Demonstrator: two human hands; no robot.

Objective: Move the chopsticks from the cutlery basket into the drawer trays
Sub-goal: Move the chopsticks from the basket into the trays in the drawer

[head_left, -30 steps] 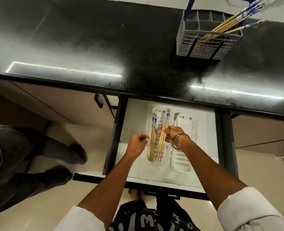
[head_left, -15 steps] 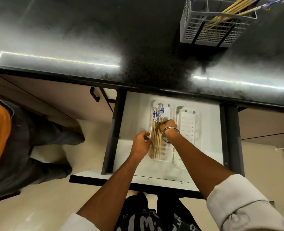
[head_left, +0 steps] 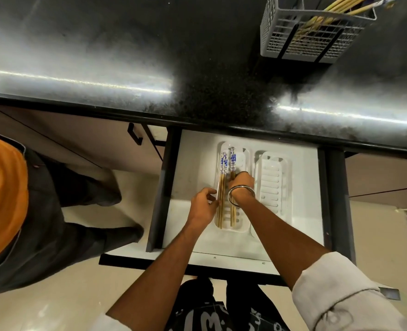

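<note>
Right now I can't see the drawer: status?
Both hands in drawer: left hand, right hand on chopsticks in left tray. Right tray empty. More in basket.

Chopsticks in tray (head_left: 222, 187): wooden sticks with blue-and-white patterned tops, lying lengthwise in two bundles in the left tray, patterned ends toward the counter.
Chopsticks in basket (head_left: 341, 5): same kind, leaning to the right, ends sticking out past the rim.
Cutlery basket (head_left: 305, 39): grey plastic mesh with compartments, standing on the dark counter, far right.
Left tray (head_left: 241, 225): white, slotted, in the open drawer.
Right tray (head_left: 273, 187): white, slotted, just beside the left one.
Drawer (head_left: 192, 163): white inside, pulled open.
</note>
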